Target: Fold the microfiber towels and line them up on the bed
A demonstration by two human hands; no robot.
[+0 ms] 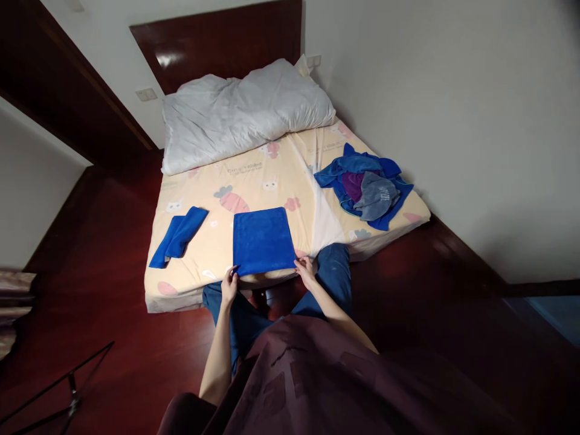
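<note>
Pinching the folded blue towel (261,240) at its near corners: left hand (229,284) and right hand (305,271), fingers closed on fabric. Towel sits at the mattress (290,175) near edge; bare sheet either side.

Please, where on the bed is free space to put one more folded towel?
Free: the sheet between the folded towel and the flat blue towel held by both hands, left hand, right hand; also between it and the duvet. Crowded: the corner with the clothes pile.
</note>
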